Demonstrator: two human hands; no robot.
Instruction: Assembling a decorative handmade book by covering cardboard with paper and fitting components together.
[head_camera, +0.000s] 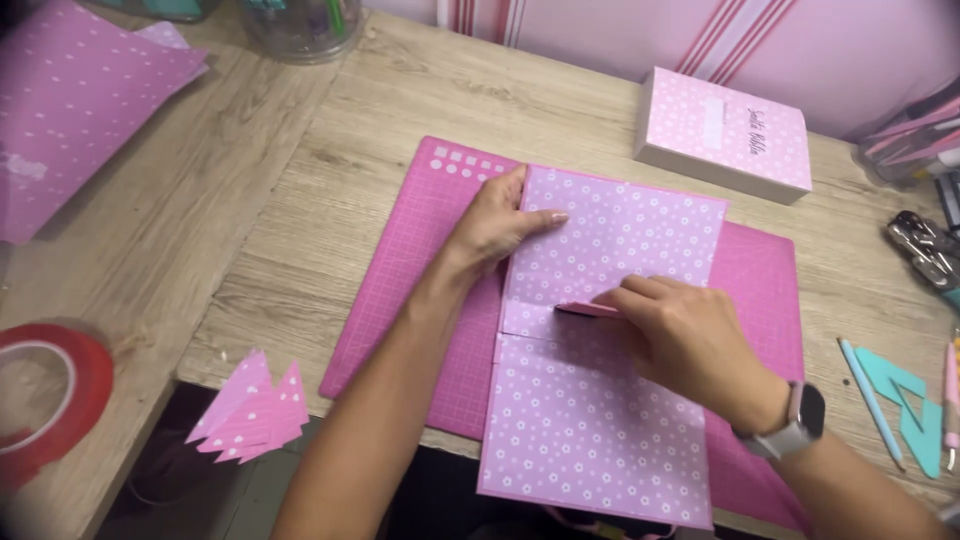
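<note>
A long cover piece of pink paper with white flowers (600, 420) lies across a pink cutting mat (420, 270). My left hand (495, 222) presses flat on the upper panel's left edge, thumb on the paper. My right hand (680, 335) pinches a small pink folding tool (590, 309) and holds its tip against the crease between the two panels. A watch sits on my right wrist.
A pink dotted box (725, 132) stands at the back right. Folded pink paper triangles (255, 412) lie at the desk's front edge, a red tape roll (60, 400) at far left, pink sheets (80, 90) at upper left. Pens, a teal shape (905, 395) and a metal punch (925, 245) lie right.
</note>
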